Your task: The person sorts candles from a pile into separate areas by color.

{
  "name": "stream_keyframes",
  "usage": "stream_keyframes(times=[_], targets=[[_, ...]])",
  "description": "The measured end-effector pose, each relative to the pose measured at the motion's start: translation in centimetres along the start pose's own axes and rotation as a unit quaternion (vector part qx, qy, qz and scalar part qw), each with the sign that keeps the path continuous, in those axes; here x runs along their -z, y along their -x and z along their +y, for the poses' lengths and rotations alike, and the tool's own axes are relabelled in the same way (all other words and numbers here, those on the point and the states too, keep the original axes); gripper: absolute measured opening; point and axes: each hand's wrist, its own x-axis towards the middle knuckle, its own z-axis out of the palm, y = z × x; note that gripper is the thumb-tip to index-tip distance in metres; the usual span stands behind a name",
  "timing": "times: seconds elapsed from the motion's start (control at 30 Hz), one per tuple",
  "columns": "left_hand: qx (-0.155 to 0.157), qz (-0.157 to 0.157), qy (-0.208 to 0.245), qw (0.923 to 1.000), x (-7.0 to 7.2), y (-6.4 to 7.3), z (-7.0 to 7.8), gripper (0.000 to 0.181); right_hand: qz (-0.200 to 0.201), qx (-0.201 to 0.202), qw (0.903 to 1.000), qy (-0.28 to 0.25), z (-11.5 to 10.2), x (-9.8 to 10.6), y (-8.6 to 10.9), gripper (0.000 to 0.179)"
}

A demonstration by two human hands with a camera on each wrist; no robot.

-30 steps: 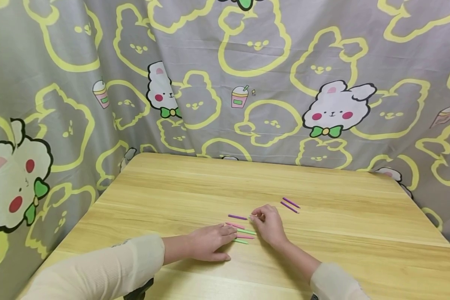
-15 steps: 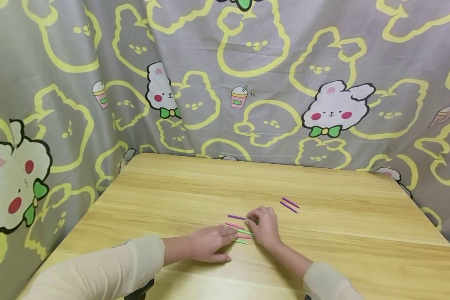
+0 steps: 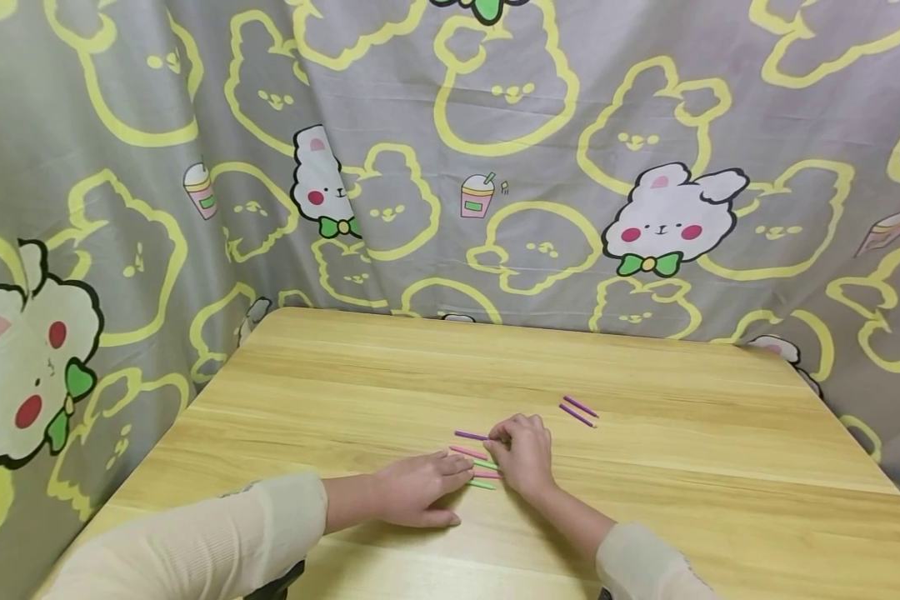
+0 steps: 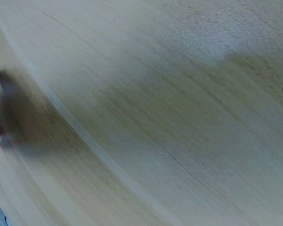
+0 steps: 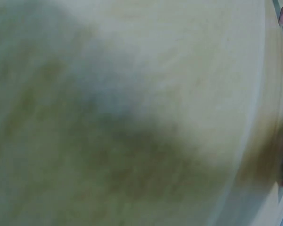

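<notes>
One wooden table [image 3: 345, 375], cartoon curtain [image 3: 397, 108]; left hand [image 3: 420, 490] flat, right hand [image 3: 525, 457] curled, hold unclear

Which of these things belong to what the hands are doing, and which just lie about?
Seemingly in the job:
left hand
right hand
nearer purple stick
pink sticks
green sticks

Apparently just about:
two farther purple sticks, perhaps awaiting use
patterned curtain

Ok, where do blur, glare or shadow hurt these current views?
Head: fairly even light, slim purple, pink and green sticks distinguishable; left wrist: light wood-grain tabletop shows pale glare at upper right, dark shadow near the picture's left edge; right wrist: blurriest, grain smeared, broad dark shadow.
</notes>
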Motion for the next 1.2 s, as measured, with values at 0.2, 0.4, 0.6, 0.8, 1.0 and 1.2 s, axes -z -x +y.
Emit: stream_keyframes(times=[0.2, 0.4, 0.6, 0.8, 1.0, 1.2], targets=[[-0.008, 0.010, -0.010, 0.9999, -0.06, 0.15, -0.02, 0.060, 0.002, 0.001, 0.9999, 0.012, -0.11, -0.20, -0.20, 0.009], [-0.007, 0.009, -0.005, 0.9999, -0.05, 0.30, 0.01, 0.060, -0.007, 0.001, 0.9997, 0.023, -0.22, -0.17, -0.34, 0.010], [-0.005, 0.006, 0.006, 1.0000, -0.02, 0.36, 0.11, 0.059, 0.006, 0.021, 0.9994, 0.025, -0.13, -0.34, -0.23, 0.011], [-0.015, 0.016, 0.007, 0.9997, -0.07, 0.38, 0.12, 0.058, 0.039, 0.068, 0.9962, 0.037, -0.07, -0.34, -0.02, 0.014], [-0.021, 0.023, -0.001, 0.9995, -0.18, 0.43, 0.12, 0.059, -0.001, 0.038, 0.9976, 0.057, 0.19, -0.49, -0.27, 0.013], [-0.017, 0.016, 0.004, 0.9997, -0.05, 0.44, 0.23, 0.060, -0.018, 0.030, 0.9972, 0.066, 0.07, -0.30, -0.28, 0.012]])
